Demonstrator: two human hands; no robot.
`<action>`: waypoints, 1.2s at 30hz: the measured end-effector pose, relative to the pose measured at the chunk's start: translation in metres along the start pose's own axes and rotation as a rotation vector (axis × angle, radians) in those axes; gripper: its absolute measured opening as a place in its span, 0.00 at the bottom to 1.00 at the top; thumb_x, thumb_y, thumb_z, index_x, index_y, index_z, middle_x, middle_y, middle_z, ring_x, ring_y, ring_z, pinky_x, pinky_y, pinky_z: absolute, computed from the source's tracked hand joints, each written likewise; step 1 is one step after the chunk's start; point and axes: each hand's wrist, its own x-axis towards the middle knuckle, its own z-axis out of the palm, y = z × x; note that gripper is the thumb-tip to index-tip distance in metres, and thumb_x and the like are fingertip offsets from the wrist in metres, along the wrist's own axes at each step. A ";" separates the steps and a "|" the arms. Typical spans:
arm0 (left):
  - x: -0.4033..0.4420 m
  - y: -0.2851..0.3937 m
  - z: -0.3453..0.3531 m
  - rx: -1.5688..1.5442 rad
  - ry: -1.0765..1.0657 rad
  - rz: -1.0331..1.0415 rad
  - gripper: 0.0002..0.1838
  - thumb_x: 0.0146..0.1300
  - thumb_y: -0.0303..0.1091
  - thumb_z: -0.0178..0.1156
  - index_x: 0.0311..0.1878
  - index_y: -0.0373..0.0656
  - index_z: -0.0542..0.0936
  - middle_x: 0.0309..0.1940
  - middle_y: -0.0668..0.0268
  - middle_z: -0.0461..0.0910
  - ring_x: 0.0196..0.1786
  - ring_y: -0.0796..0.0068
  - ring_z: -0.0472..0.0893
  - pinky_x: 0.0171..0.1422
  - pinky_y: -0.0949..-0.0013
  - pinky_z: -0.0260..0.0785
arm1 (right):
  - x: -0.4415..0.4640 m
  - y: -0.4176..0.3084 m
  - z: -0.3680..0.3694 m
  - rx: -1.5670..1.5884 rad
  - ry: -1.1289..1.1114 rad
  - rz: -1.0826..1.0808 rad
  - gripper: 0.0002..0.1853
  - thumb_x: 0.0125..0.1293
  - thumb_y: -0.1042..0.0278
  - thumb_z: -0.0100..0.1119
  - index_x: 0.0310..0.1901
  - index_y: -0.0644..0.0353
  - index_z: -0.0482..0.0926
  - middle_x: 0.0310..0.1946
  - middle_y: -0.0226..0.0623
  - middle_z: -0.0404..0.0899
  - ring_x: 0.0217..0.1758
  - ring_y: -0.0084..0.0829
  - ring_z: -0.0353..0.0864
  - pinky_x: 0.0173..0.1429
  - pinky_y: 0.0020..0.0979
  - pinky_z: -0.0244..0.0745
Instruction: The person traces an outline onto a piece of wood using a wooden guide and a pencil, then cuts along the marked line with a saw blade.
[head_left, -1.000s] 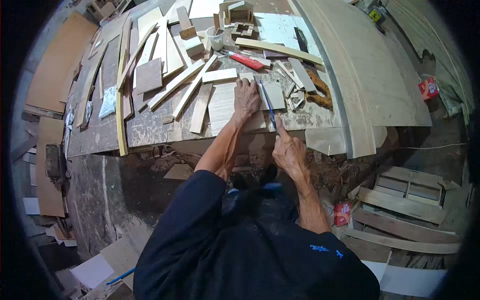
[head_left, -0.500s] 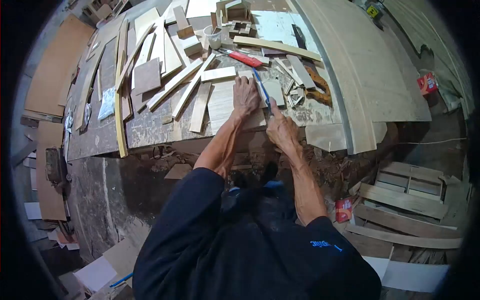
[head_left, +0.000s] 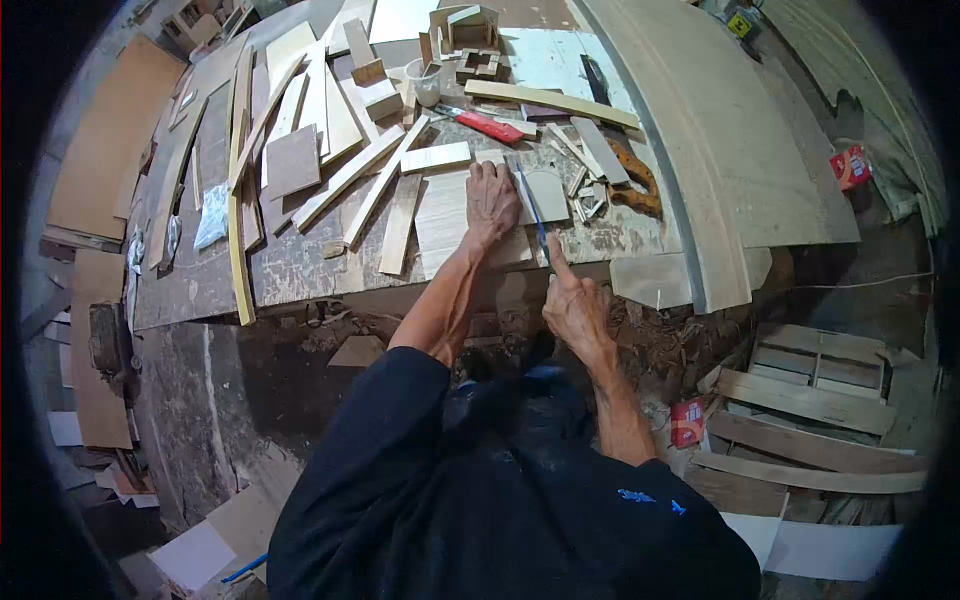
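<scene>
My left hand [head_left: 492, 200] presses down on a pale wooden board [head_left: 443, 215] at the front edge of the workbench, fingers bent together over its right part. In my right hand [head_left: 577, 305] is a narrow blue blade [head_left: 533, 203], which looks like a hacksaw blade. Its index finger stretches along the tool, while the other fingers curl around the near end. The blade lies just right of my left fingers, beside a pale piece with a rounded corner [head_left: 546, 195]. A short light block [head_left: 436, 157] rests beyond the board. Whether the blade's edge touches wood is hard to see.
Wooden strips [head_left: 350, 178] cover the bench's left side. Beyond my hands lie a red-handled tool [head_left: 490, 126] and a plastic cup [head_left: 425, 84]. Small offcuts [head_left: 591, 195] and an orange-brown wooden handle [head_left: 636, 182] sit at right, near a large sheet [head_left: 715, 150].
My right hand has drawn the blue blade back toward my body, and its index finger now points forward along it. My left hand stays on the board.
</scene>
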 end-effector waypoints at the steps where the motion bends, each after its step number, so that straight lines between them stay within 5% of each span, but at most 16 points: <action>1: -0.006 -0.001 0.000 -0.008 -0.007 -0.005 0.12 0.58 0.34 0.57 0.42 0.37 0.76 0.41 0.52 0.73 0.50 0.50 0.71 0.51 0.52 0.67 | 0.001 0.002 0.008 0.011 0.039 -0.027 0.37 0.63 0.69 0.49 0.77 0.47 0.56 0.24 0.59 0.80 0.33 0.60 0.84 0.43 0.54 0.78; 7: -0.001 0.001 -0.007 -0.041 -0.038 0.002 0.10 0.60 0.32 0.56 0.42 0.37 0.74 0.41 0.51 0.73 0.50 0.48 0.70 0.52 0.51 0.66 | 0.027 -0.001 0.015 0.038 0.116 -0.043 0.36 0.65 0.69 0.47 0.77 0.45 0.56 0.26 0.61 0.81 0.34 0.59 0.84 0.44 0.56 0.78; 11: -0.001 0.003 -0.006 0.063 -0.011 0.001 0.11 0.55 0.32 0.58 0.40 0.37 0.78 0.40 0.54 0.74 0.49 0.52 0.71 0.51 0.55 0.68 | -0.013 0.009 0.011 -0.014 0.122 -0.036 0.37 0.65 0.70 0.52 0.77 0.44 0.57 0.17 0.50 0.76 0.21 0.51 0.79 0.31 0.52 0.72; 16: 0.000 0.001 -0.004 0.027 -0.020 -0.006 0.11 0.55 0.32 0.57 0.40 0.38 0.78 0.41 0.54 0.75 0.50 0.51 0.71 0.49 0.54 0.67 | 0.049 0.005 0.030 0.008 0.157 -0.089 0.36 0.66 0.69 0.48 0.77 0.47 0.54 0.25 0.58 0.81 0.30 0.58 0.84 0.37 0.53 0.77; 20: 0.001 0.002 -0.006 -0.005 -0.066 -0.031 0.12 0.56 0.31 0.57 0.43 0.37 0.76 0.43 0.52 0.74 0.50 0.49 0.71 0.54 0.52 0.67 | -0.003 0.005 0.015 0.075 0.124 -0.029 0.37 0.66 0.68 0.51 0.77 0.37 0.55 0.24 0.60 0.79 0.29 0.63 0.80 0.40 0.59 0.74; 28: -0.001 0.003 -0.010 0.026 -0.081 -0.003 0.12 0.57 0.33 0.58 0.43 0.38 0.75 0.42 0.52 0.73 0.51 0.49 0.71 0.53 0.51 0.67 | 0.052 0.009 0.036 0.042 0.226 -0.123 0.36 0.67 0.70 0.50 0.77 0.45 0.55 0.20 0.56 0.78 0.26 0.58 0.81 0.37 0.55 0.75; 31: 0.000 0.000 0.000 0.006 -0.028 -0.013 0.11 0.58 0.33 0.58 0.42 0.38 0.76 0.42 0.53 0.74 0.51 0.49 0.71 0.53 0.51 0.67 | 0.004 0.008 0.017 0.058 0.054 -0.020 0.36 0.67 0.71 0.49 0.77 0.43 0.54 0.22 0.57 0.79 0.28 0.59 0.81 0.38 0.55 0.75; 32: 0.000 0.004 -0.007 0.011 -0.061 -0.036 0.10 0.58 0.32 0.56 0.42 0.37 0.77 0.42 0.52 0.74 0.51 0.49 0.71 0.54 0.51 0.67 | -0.003 0.005 0.009 0.036 0.000 -0.003 0.40 0.61 0.73 0.51 0.77 0.50 0.55 0.24 0.57 0.80 0.28 0.56 0.83 0.37 0.54 0.75; 36: 0.001 0.004 -0.007 -0.012 -0.059 -0.042 0.10 0.58 0.32 0.56 0.41 0.37 0.77 0.42 0.53 0.74 0.51 0.49 0.71 0.54 0.51 0.67 | 0.046 0.002 0.030 0.029 0.149 -0.064 0.40 0.61 0.74 0.49 0.77 0.48 0.55 0.30 0.60 0.82 0.34 0.59 0.83 0.41 0.57 0.76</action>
